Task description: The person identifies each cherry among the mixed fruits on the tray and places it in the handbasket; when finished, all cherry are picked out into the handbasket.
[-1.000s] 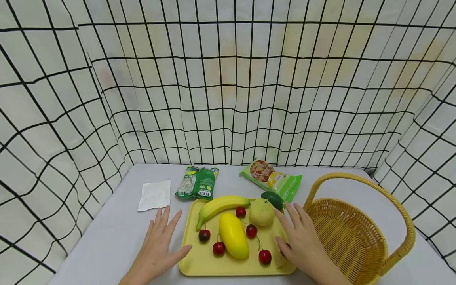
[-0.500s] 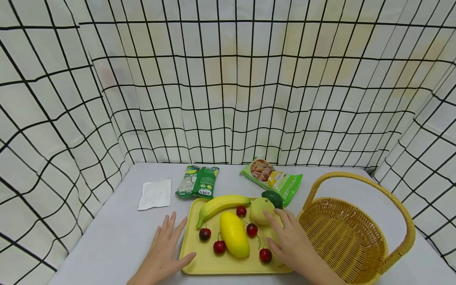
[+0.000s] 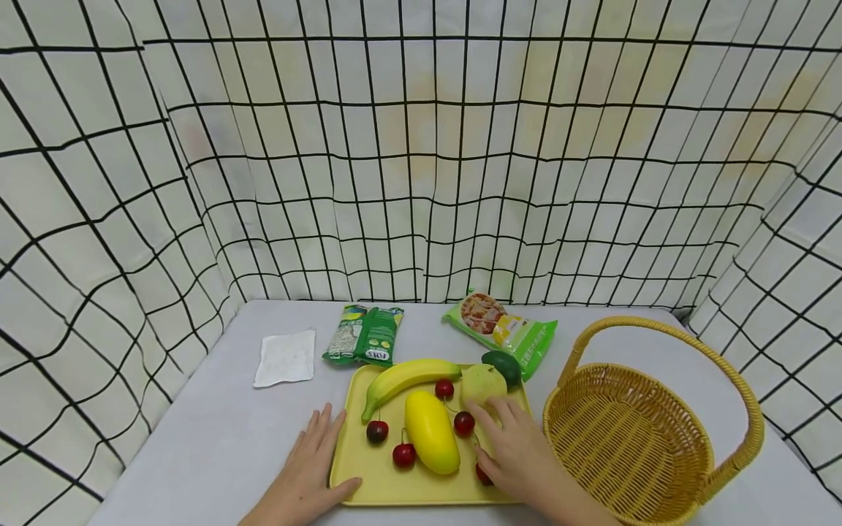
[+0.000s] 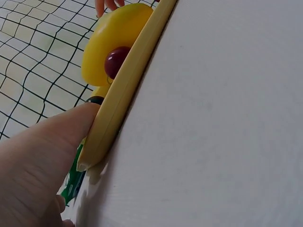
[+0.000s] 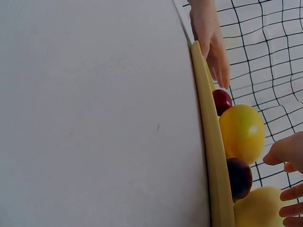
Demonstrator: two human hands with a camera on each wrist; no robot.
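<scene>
My left hand (image 3: pixel 305 464) lies along the left edge of a yellow tray (image 3: pixel 411 494), fingers extended, its thumb touching the near left rim. Over the tray's right part, my right hand (image 3: pixel 520 453) hovers with fingers slightly bent and spread. Nearest its fingertips are a pale round fruit (image 3: pixel 482 384) and a dark red cherry (image 3: pixel 463 424); another cherry (image 3: pixel 484 475) is partly hidden below the hand. A smooth yellow oval fruit (image 3: pixel 432 432) lies mid-tray beside a banana (image 3: pixel 408 381). In the right wrist view, a pale yellow fruit (image 5: pixel 259 208) sits close to the right fingers.
A wicker basket (image 3: pixel 631 438) with a tall handle stands right of the tray. Behind are two green snack packets, one left (image 3: pixel 365 336) and one right (image 3: pixel 503 329). A white cloth square (image 3: pixel 285 358) lies at left; a dark green fruit (image 3: pixel 503 369) is at the tray's back right corner.
My right hand has moved left and inward over the tray, covering part of a cherry. The left hand has shifted right and lowered to the tray's left rim.
</scene>
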